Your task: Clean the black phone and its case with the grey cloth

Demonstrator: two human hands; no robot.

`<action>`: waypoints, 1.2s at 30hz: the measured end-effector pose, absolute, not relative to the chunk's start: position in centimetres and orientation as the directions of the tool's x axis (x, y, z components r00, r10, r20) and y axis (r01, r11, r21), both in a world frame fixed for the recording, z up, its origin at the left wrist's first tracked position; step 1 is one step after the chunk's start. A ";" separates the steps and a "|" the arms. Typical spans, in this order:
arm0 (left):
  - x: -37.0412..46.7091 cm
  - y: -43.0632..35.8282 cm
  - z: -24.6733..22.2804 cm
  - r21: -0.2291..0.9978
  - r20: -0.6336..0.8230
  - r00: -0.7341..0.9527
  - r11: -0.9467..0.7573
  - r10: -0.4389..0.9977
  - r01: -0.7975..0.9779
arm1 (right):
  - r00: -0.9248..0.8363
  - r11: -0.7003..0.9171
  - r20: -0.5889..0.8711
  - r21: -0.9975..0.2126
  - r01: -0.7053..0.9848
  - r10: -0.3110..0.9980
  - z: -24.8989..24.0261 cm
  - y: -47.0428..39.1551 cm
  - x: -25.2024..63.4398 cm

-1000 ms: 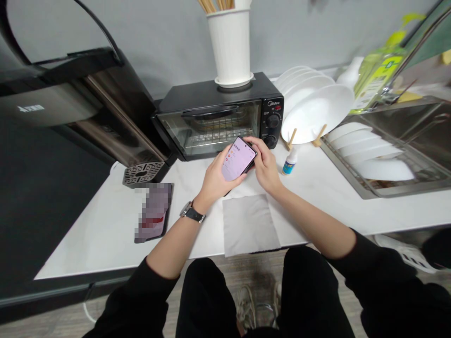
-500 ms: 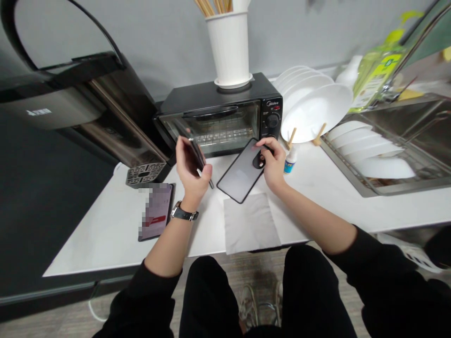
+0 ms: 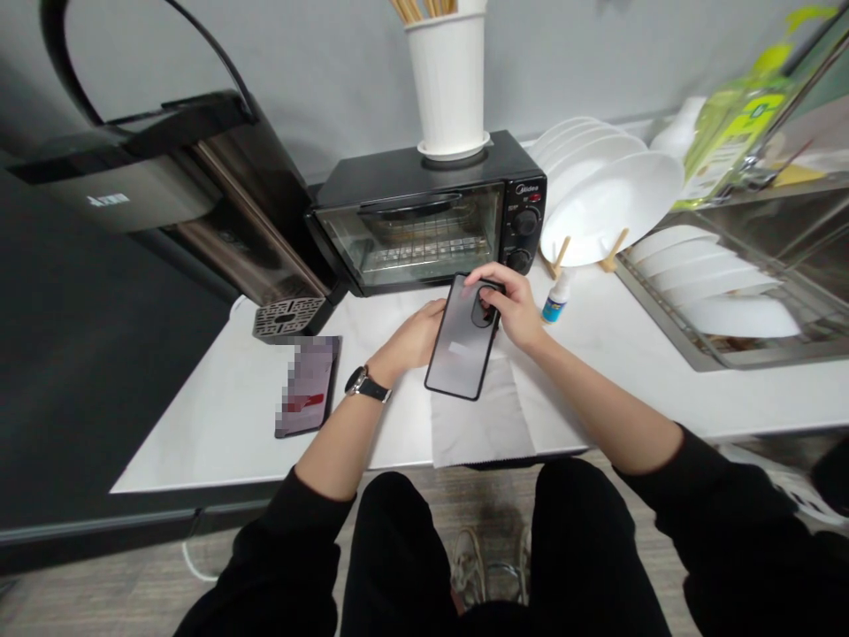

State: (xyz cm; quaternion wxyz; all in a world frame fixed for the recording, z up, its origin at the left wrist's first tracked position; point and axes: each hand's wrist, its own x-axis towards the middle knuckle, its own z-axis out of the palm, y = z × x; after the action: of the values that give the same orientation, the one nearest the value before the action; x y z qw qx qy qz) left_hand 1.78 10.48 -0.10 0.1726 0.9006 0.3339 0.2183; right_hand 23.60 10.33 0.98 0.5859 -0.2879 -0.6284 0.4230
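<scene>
My right hand [image 3: 521,305] pinches a phone case [image 3: 457,354] by its upper right end. The case has a frosted grey back, a black rim and an oval camera opening, and is held tilted above the counter. My left hand [image 3: 415,338], with a watch [image 3: 368,385] on the wrist, reaches in behind the case from the left. Its fingers are mostly hidden there, and the dark phone is out of sight. A grey cloth [image 3: 481,425] lies under the case's lower end. Another phone [image 3: 311,389], screen up, rests left of my left wrist.
Behind my hands stands a toaster oven [image 3: 417,234] with a white cup [image 3: 451,88] of sticks on top. A drinks machine [image 3: 225,221] is at left. At right are a small bottle [image 3: 555,299], racked plates [image 3: 610,208] and a sink with bowls [image 3: 739,318].
My left hand has turned palm down and moved right, behind the case; the phone it held has gone from view. The case has swung more upright in my right hand.
</scene>
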 end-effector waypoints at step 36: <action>-3.2 -7.2 -0.1 0.507 0.191 0.240 -0.305 0.952 0.806 | -0.177 0.355 0.342 -0.579 0.734 0.923 -1.9 -3.5 31.7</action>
State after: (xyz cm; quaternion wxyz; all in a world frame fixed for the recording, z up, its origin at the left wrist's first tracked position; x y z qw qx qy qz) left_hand -3.18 -7.22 -0.12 0.1535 0.7723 0.5691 0.2370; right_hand 31.74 -3.47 -1.87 0.3311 -0.5494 -0.7537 0.1430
